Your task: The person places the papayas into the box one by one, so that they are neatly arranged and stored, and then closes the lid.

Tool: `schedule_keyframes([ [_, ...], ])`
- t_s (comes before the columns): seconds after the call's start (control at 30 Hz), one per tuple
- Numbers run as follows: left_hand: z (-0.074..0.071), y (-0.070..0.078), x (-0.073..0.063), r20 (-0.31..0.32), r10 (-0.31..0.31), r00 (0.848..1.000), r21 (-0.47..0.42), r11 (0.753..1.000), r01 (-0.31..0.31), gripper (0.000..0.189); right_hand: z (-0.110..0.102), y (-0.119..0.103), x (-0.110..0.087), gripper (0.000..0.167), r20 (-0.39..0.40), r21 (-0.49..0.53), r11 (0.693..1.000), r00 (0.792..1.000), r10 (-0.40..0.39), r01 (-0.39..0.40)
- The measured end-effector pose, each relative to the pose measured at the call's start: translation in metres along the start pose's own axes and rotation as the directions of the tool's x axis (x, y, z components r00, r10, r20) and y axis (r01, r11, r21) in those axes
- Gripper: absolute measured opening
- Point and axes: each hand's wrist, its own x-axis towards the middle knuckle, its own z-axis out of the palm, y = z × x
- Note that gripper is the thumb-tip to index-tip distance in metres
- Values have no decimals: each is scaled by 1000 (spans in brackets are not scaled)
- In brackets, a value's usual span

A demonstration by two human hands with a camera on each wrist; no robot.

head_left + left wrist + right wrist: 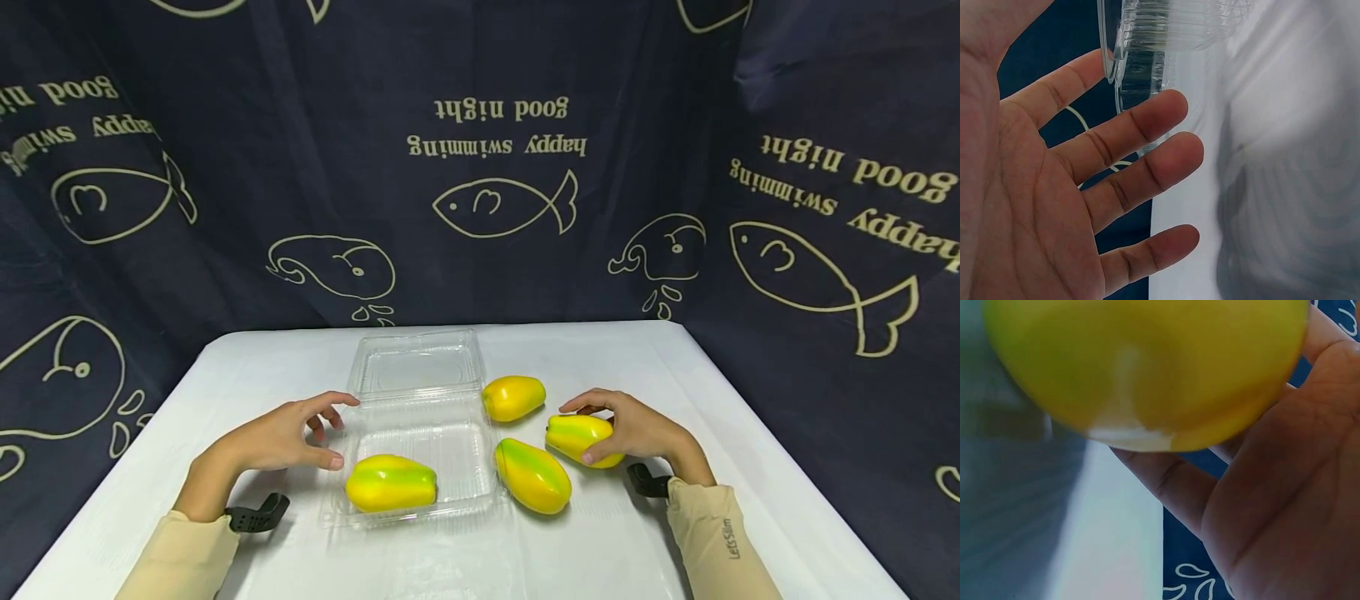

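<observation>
My left hand (281, 435) is held with its fingers spread at the left edge of a clear plastic clamshell box (457, 454). In the left wrist view that hand (1104, 169) has nothing in its palm, and its index fingertip is partly behind the box rim (1109, 44). One yellow-green papaya (392, 483) lies inside the box at the near left. On the right, my right hand (637, 429) grips another papaya (577, 437), thumb on the near side and fingers on the far side. The right wrist view shows this papaya (1147, 369) close up, hiding some fingers.
Two more papayas lie just right of the box, one farther back (513, 397) and one nearer (534, 477). The box's lid (416, 364) is folded back, away from me. A white-covered table (270, 367) bears everything; dark printed cloth (495, 283) hangs behind and at both sides.
</observation>
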Motion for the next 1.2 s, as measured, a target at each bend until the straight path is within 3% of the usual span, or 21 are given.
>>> schedule_keyframes([
  [0.3, 0, 1, 0, -1, 6, 1000, -5, 1000, -6, 81, 1, -4, -1, 69, 17, 4, 1000, 1000, -5, 5],
  [0.53, 0, 1, -1, -4, 3, 1000, 0, 1000, -3, 80, -4, -7, -7, 80, 42, 4, 998, 997, 61, -61],
  [0.77, -1, 2, -1, -8, -5, 1000, -8, 1000, 5, 82, -4, -5, -6, 80, 67, -2, 997, 995, 71, -71],
  [1.2, -1, 0, 0, -1, -9, 1000, -9, 1000, 9, 84, 0, -4, -4, 74, 82, 6, 1000, 996, 18, -18],
])
